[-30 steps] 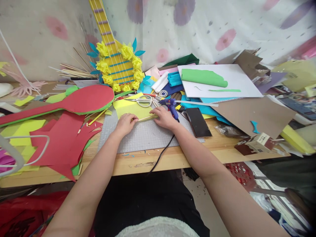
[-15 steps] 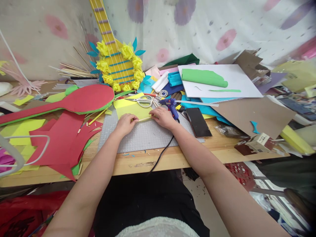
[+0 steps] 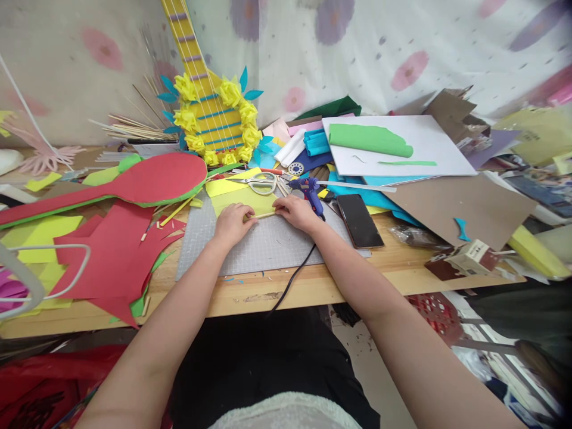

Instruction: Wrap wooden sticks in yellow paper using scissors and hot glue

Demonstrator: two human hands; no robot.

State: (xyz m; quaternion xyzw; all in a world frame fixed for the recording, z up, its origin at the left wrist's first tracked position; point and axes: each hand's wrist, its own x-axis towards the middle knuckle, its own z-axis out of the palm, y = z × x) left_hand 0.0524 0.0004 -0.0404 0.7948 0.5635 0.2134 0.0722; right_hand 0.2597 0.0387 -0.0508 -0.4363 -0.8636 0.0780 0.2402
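Note:
A sheet of yellow paper lies on the grey cutting mat, its near edge rolled into a thin strip. My left hand pinches the left end of that rolled edge, fingers curled. At the right end, my right hand is closed on the same edge; what sits inside the roll is hidden. Just beyond the paper are scissors with pale handles, resting on a brighter yellow piece. Close to my right hand lies a blue glue gun with a long glue stick in its back.
A black phone lies right of the mat. Red guitar-shaped cutout and red scraps cover the left side. A yellow paper guitar with flowers leans at the back. A white board carries green crepe paper.
My left hand has shifted slightly to the right along the rolled edge, closer to my right hand. The right hand has barely moved.

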